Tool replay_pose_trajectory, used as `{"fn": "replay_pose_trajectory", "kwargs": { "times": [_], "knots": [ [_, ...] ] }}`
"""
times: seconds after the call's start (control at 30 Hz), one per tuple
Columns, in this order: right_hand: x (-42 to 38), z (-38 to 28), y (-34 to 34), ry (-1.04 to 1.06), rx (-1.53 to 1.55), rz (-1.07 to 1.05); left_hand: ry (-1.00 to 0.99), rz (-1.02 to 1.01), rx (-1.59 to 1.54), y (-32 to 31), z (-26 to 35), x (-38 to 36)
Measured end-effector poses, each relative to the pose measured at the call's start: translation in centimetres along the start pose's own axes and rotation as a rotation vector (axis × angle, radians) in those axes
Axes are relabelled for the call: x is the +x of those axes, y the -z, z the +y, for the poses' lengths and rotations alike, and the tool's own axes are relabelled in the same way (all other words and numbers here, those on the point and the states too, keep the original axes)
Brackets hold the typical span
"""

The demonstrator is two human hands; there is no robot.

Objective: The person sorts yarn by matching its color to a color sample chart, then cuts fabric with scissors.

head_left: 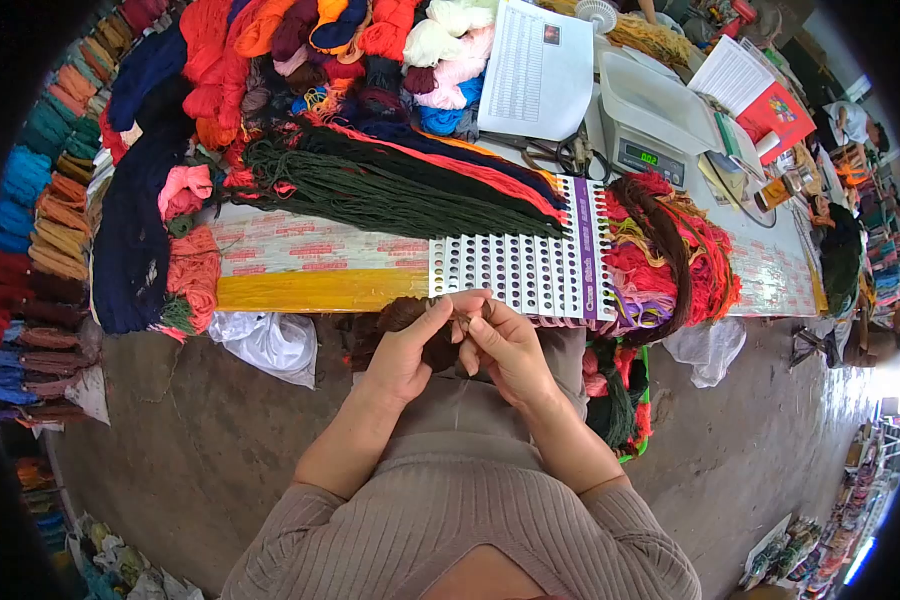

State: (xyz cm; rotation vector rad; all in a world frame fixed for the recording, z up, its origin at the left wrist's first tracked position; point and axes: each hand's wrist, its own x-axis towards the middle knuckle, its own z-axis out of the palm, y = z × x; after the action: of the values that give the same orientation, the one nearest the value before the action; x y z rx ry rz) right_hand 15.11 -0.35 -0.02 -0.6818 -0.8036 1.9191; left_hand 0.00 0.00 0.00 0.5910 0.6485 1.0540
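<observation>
Above my lap, at the table's front edge, my left hand (410, 350) and my right hand (505, 348) meet with fingertips pinched together. Brown yarn (398, 316) hangs behind my left hand and seems to run into the fingers of both. Just beyond them lies a white card with rows of holes (495, 270) and a purple strip (589, 250). Dark green yarn (400, 190) stretches leftward from the card's holes, with red yarn (450, 160) beside it. A multicoloured bundle (710, 255) rests right of the card, a brown skein (670, 225) across it.
A scale (645, 140) with a clear tray, scissors (574, 155) and a printed sheet (537, 72) are at the back. Yarn skeins (215, 70) pile up at the left. White plastic bags (270, 345) hang below the table, and a green basket (642, 430) stands under it.
</observation>
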Motion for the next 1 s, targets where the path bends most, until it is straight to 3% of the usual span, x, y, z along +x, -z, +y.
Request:
{"fn": "replay_pose_trajectory", "kwargs": {
  "times": [0.27, 0.6, 1.0],
  "knots": [
    [0.0, 0.0, 0.6, 0.006, -0.006, 0.093, -0.029, 0.052, 0.004, 0.3, 0.2, 0.7],
    [0.0, 0.7, 1.2, 0.068, -0.080, 0.110, 0.035, 0.062, -0.248, 0.9, 0.4, 0.3],
    [0.1, 0.9, 1.1, 0.098, -0.186, 0.105, -0.012, 0.156, -0.163, 1.0, 0.6, 0.3]
  ]
}}
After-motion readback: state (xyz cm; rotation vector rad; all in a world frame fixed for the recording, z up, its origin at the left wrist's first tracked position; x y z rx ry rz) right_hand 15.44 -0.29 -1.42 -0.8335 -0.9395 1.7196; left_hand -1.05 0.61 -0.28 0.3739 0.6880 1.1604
